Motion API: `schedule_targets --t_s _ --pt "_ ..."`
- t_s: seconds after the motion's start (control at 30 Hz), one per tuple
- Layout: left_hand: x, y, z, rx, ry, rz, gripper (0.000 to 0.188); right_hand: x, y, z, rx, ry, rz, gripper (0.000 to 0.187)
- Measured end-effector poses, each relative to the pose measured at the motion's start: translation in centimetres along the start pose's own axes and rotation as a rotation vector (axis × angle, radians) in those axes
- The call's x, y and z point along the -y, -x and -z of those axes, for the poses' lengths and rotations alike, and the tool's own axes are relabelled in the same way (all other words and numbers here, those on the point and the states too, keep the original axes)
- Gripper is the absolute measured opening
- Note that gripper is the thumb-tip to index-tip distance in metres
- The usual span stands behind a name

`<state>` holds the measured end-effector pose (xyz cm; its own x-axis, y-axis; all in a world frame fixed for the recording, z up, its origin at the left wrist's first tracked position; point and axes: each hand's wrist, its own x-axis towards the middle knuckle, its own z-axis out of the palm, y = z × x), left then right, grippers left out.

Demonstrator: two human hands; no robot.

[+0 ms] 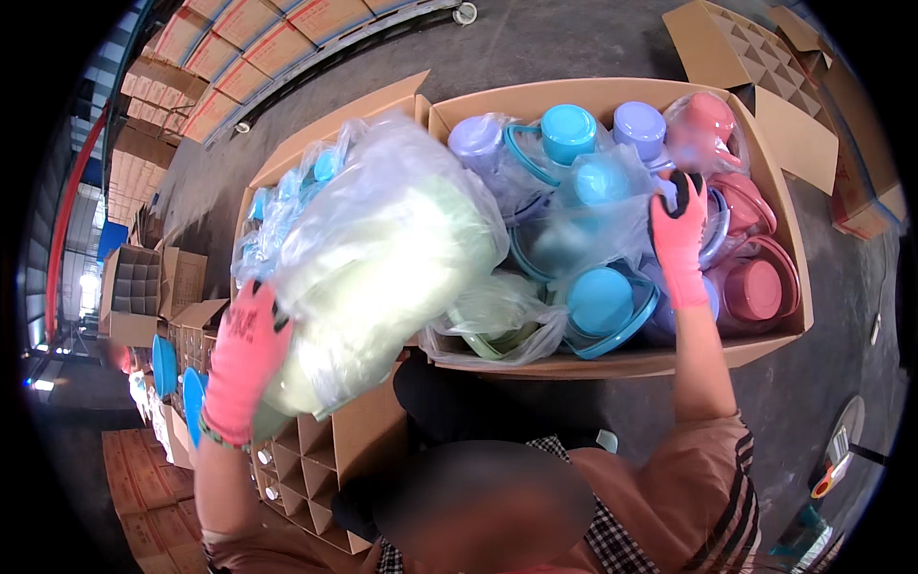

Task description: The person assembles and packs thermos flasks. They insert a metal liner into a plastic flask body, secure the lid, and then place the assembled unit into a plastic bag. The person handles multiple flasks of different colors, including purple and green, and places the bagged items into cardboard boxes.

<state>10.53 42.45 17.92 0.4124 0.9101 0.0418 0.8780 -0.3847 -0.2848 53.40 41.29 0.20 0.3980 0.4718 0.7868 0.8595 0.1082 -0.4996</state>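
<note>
Both my hands wear pink gloves with dark fingertips. My left hand is closed on the lower left side of a large clear plastic bag with pale green plasticware inside; its exact shape is hidden by the film. The bag is tilted above the left box and partly covers it. Over the right cardboard box, my right hand is closed on a thin clear plastic bag around blue containers. Around it sit blue containers, purple ones and pink ones, several with handles.
Blue bagged pieces lie in the left box. A divided carton stands beside my legs, and another with dividers lies at the far right. Stacked cartons rest on a wheeled cart. An orange-handled tool lies at right.
</note>
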Motion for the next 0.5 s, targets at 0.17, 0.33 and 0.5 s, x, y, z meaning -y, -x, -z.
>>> schedule_targets --t_s 0.17,0.33,0.5 --pt "2.9 5.8 -5.1 -0.013 0.148 0.167 0.048 9.7 2.6 -5.6 0.93 -0.473 -0.261 0.017" --pt "0.9 7.0 -4.1 0.007 0.292 0.211 0.044 5.2 11.4 -17.6 1.53 -0.049 -0.167 0.028" --pt "1.6 7.6 -5.3 0.004 0.246 0.193 0.045 0.4 18.1 -22.1 1.462 -0.043 -0.268 0.036"
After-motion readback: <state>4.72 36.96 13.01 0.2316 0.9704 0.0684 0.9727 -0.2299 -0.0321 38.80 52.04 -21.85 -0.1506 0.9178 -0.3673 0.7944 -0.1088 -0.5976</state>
